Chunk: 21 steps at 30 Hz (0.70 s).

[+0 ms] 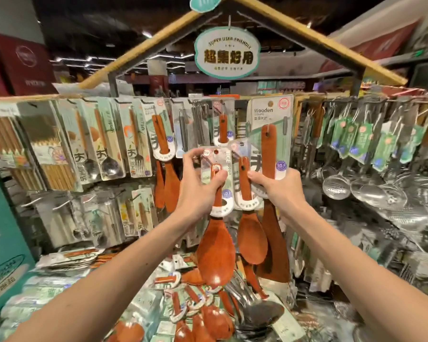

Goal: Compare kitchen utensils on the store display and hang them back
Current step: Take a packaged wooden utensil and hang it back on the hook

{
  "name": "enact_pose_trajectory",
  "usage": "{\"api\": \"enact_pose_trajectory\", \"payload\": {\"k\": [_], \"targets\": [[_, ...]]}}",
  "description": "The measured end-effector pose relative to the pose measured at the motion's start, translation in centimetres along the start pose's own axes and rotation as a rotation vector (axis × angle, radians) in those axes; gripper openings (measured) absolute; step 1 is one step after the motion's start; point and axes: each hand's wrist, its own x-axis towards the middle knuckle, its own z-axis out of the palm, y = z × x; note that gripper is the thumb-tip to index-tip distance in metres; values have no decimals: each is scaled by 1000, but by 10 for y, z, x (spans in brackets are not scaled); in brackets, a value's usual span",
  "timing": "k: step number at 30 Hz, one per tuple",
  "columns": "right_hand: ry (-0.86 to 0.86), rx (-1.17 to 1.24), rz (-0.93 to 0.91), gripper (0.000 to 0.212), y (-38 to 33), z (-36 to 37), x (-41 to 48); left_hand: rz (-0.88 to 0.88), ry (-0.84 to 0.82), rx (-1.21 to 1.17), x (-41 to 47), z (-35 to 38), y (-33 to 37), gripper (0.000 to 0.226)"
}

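1. The left spoon (214, 253) is held up just before the rack (35, 97). Its card top and handle are pinched by the left hand (200, 178).
2. The right spoon (252, 235) is gripped at the card by the right hand (274, 191), and the two cards are touching side by side.
3. The step is judged to be a side-by-side comparison, with re-hanging not yet done.
4. To hang well, the card hole (216, 152) should be kept uncovered, squared to the hook and pushed straight on, one spoon at a time. The hook itself cannot be made out.
5. A hung spoon (223, 129) and spatula (268, 154) are close behind, so snagged cards are a likely risk.
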Motion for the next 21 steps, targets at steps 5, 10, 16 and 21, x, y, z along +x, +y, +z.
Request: {"api": "enact_pose_trajectory", "payload": {"k": [5,10,16,21], "targets": [[54,-33,-48,23,-16,7,16,141,26,26,38,-1,9,22],[95,-35,-66,15,-23,13,38,151,77,-53,88,1,22,21],[121,-19,-73,14,-23,20,54,164,67,-49,125,12,24,30],[125,-13,-79,13,-17,22,61,101,82,-41,141,22,13,28]]}}
